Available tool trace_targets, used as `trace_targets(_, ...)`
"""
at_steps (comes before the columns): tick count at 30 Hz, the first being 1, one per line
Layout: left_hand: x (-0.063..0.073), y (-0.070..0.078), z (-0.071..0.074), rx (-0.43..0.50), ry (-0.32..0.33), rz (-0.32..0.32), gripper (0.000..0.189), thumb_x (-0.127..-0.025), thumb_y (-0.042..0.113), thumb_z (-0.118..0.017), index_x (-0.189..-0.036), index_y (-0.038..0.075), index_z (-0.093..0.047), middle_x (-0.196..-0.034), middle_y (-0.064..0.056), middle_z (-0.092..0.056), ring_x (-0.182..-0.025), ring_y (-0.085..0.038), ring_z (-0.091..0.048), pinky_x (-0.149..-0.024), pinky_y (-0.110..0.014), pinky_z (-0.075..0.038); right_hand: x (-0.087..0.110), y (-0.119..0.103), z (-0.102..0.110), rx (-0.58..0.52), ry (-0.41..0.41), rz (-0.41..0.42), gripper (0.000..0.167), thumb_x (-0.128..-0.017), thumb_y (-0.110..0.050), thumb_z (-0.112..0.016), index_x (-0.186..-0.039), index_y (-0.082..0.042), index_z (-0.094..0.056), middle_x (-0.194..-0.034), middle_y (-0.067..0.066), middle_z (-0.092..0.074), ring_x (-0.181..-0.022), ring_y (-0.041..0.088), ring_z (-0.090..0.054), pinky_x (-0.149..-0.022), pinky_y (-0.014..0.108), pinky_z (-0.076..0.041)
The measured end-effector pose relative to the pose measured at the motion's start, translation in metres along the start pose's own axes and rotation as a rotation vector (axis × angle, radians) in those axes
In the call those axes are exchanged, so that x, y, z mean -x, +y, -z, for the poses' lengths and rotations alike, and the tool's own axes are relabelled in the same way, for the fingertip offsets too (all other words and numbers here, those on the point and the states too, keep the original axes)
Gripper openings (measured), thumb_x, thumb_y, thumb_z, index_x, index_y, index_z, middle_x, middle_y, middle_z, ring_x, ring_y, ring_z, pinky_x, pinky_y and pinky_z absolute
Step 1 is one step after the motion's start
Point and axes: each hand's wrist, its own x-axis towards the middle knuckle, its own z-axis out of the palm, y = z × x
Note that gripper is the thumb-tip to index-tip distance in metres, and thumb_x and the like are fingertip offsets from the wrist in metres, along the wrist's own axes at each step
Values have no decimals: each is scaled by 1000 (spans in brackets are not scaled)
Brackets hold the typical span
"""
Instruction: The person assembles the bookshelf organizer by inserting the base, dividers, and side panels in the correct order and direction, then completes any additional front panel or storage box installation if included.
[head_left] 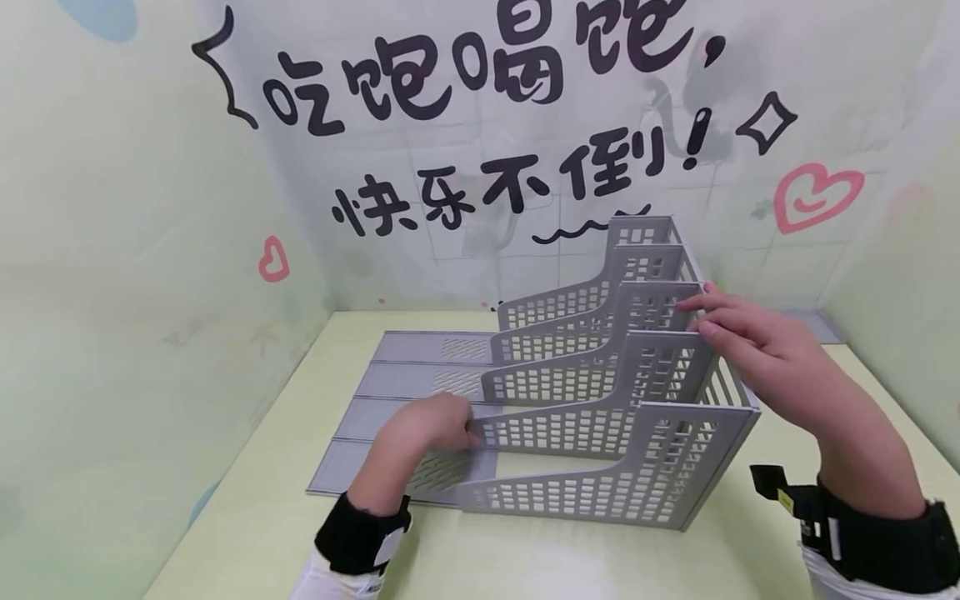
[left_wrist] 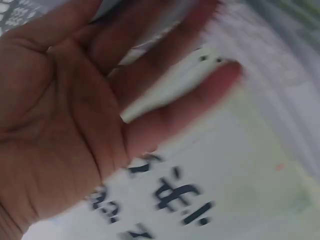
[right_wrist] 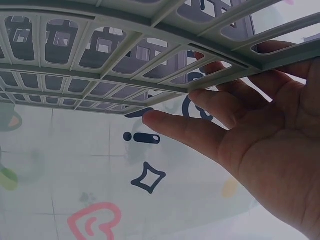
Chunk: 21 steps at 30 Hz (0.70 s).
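A grey plastic file rack [head_left: 562,498] lies on the table, with several perforated dividers rising in steps toward a slotted panel on the right. My left hand [head_left: 431,421] is at the low front end of one divider, overlapping it in the head view. Three fingers of that hand [left_wrist: 165,60] are stretched out and blurred in the left wrist view; the fingertips near the thumb are cut off. My right hand [head_left: 765,342] touches the rack's top right edge with extended fingers. From below, the right wrist view has those fingers [right_wrist: 185,130] along the slotted panel [right_wrist: 105,75].
Flat grey panels [head_left: 360,421] with slotted patches lie to the left of the dividers on the pale yellow table [head_left: 540,558]. Behind stands a white wall [head_left: 480,275] with black lettering and pink hearts. A light green side wall [head_left: 142,333] bounds the left.
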Motion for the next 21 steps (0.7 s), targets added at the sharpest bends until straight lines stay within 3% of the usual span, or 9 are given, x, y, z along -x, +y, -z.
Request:
trace_targets(3, 25, 11, 10, -2, -15, 12, 34, -91, 39, -85, -81, 9, -72, -70, 4, -57, -65, -13, -48, -62, -31, -44, 1, 0, -1, -3, -4, 0, 31, -111, -17, -55, -135, -4, -69, -150, 21, -60, -165, 27, -27, -102, -7, -24)
trace_targets(5, 39, 20, 15, 29, -37, -41, 30, -85, 35, -90, -86, 9, -77, -72, 6, -62, -66, -9, -53, -65, -30, -48, 1, 0, 0, -1, -7, -6, 32, -111, -18, -54, -137, -5, -68, -152, 22, -58, -165, 28, -26, -102, -8, -23)
trace_targets(7, 46, 27, 15, 60, -73, -118, 14, -83, 21, -90, -85, 10, -81, -70, 8, -64, -65, -7, -51, -63, -27, -47, 0, 0, 0, -6, -8, -8, 33, -111, -18, -53, -137, -4, -68, -154, 24, -57, -165, 31, -25, -103, -8, -22)
trace_targets(8, 48, 31, 14, 44, -80, -155, 7, -83, 12, -87, -81, 13, -80, -69, 10, -63, -64, -6, -49, -62, -25, -45, 0, 0, 1, -11, -7, -4, 33, -111, -17, -53, -137, -3, -68, -154, 24, -57, -165, 34, -25, -103, -8, -22)
trace_targets(10, 48, 35, 11, -7, -90, -206, 26, -81, -4, -75, -64, 15, -69, -60, 13, -46, -59, -6, -36, -55, -23, -33, -1, 0, 0, -14, -4, -1, 32, -111, -17, -54, -136, -4, -69, -153, 24, -58, -164, 35, -26, -103, -8, -22)
trace_targets(12, 45, 37, 7, -55, -87, -241, 41, -75, -14, -61, -52, 18, -48, -57, 11, -27, -58, -9, -22, -53, -24, -20, -1, 2, -1, -15, -8, 0, 31, -111, -17, -55, -135, -4, -69, -152, 22, -59, -164, 34, -27, -104, -8, -23)
trace_targets(14, 42, 36, 5, -92, -79, -268, 48, -73, -16, -54, -53, 21, -31, -60, 10, -15, -59, -9, -14, -54, -25, -12, -1, 4, -1, -29, -17, -3, 31, -110, -18, -55, -136, -7, -69, -154, 17, -59, -164, 30, -28, -104, -7, -24)
trace_targets(17, 40, 33, 6, -86, -69, -312, 51, -72, -17, -52, -55, 21, -24, -60, 10, -12, -58, -9, -11, -54, -24, -10, 1, 7, 1, -49, -27, -10, 32, -111, -19, -56, -139, -11, -68, -155, 1, -58, -164, 13, -28, -104, -7, -26)
trace_targets(21, 38, 31, 9, -64, -64, -356, 51, -72, -19, -51, -55, 21, -24, -61, 10, -13, -59, -8, -12, -54, -24, -11, 1, 10, 3, -61, -27, -6, 32, -110, -18, -57, -140, -12, -67, -157, 2, -56, -163, 6, -28, -103, -6, -28)
